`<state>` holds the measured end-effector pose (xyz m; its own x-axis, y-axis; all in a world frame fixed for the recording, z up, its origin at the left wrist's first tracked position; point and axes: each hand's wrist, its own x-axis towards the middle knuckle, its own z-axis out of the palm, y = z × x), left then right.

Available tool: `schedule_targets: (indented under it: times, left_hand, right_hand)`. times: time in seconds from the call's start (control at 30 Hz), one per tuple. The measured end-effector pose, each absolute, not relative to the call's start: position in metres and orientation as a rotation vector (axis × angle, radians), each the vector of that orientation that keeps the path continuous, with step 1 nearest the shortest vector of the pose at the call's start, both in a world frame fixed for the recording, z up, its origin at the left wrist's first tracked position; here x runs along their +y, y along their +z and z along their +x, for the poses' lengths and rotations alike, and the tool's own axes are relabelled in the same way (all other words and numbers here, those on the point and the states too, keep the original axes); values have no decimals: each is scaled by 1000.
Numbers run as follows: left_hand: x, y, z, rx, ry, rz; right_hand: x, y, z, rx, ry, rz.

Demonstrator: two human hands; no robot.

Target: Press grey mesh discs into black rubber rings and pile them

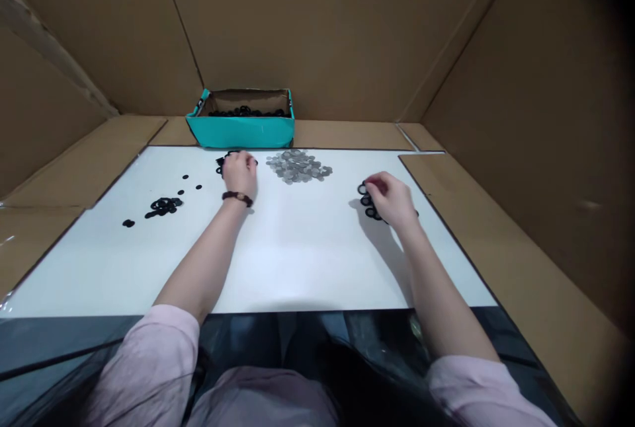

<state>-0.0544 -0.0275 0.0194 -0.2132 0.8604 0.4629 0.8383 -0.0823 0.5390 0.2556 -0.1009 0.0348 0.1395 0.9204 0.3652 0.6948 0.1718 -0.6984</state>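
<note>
My right hand (393, 198) is over a group of black rings (370, 213) on the right of the white board. Its thumb and fingers are pinched together, with a black ring (362, 189) at their tips. Part of the group is hidden under this hand. At the far edge of the board, my left hand (241, 173) reaches down over a small cluster of black pieces (219, 166). The left fingers are curled in and closed; whatever is between them is hidden. A dark beaded bracelet (237, 197) circles that wrist.
Behind my left hand stands a teal open box (242, 132) holding many black pieces. A pile of grey discs (297, 167) lies between my hands. On the left are black rings (165, 206) and several loose black discs (128, 223). Cardboard walls (317, 30) enclose the board.
</note>
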Motion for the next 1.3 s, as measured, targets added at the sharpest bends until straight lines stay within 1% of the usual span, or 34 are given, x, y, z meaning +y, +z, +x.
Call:
schedule_targets:
  times: [0.1, 0.27, 0.37, 0.5, 0.63, 0.73, 0.87, 1.0, 1.1, 1.2, 1.3]
  left_hand:
    - [-16, 13, -90, 2423, 1082, 1781]
    - [-12, 10, -103, 2535, 762, 1730]
    - [-13, 12, -99, 2571, 719, 1735]
    - [-16, 15, -99, 2591, 746, 1698]
    - [-17, 14, -100, 2590, 845, 1673]
    - [-17, 12, -100, 2584, 892, 1650]
    - [-15, 12, -99, 2575, 946, 1675]
    - [-13, 9, -103, 2544, 959, 1647]
    - [-13, 9, -103, 2530, 1195, 1649]
    - [-16, 13, -92, 2365, 1468, 1731]
    - [-22, 16, -64, 2084, 1475, 1813]
  right_hand:
    - [-116, 25, 289, -1446, 202, -1748]
    - [-125, 1, 308, -1520, 101, -1898]
    - [-124, -2, 306, -1591, -31, -1888]
    - [-121, 16, 288, -1555, -97, -1730]
    - [-113, 38, 248, -1611, -2, -1546]
    - [-102, 42, 211, -1687, 165, -1434]
    - [-89, 30, 170, -1745, 434, -1380]
    - [-85, 12, 152, -1769, 567, -1350]
    - [-86, 3, 151, -1734, 589, -1321]
    - [-87, 0, 153, -1592, 626, -1316]
    - [-87, -1, 151, -1491, 720, -1286]
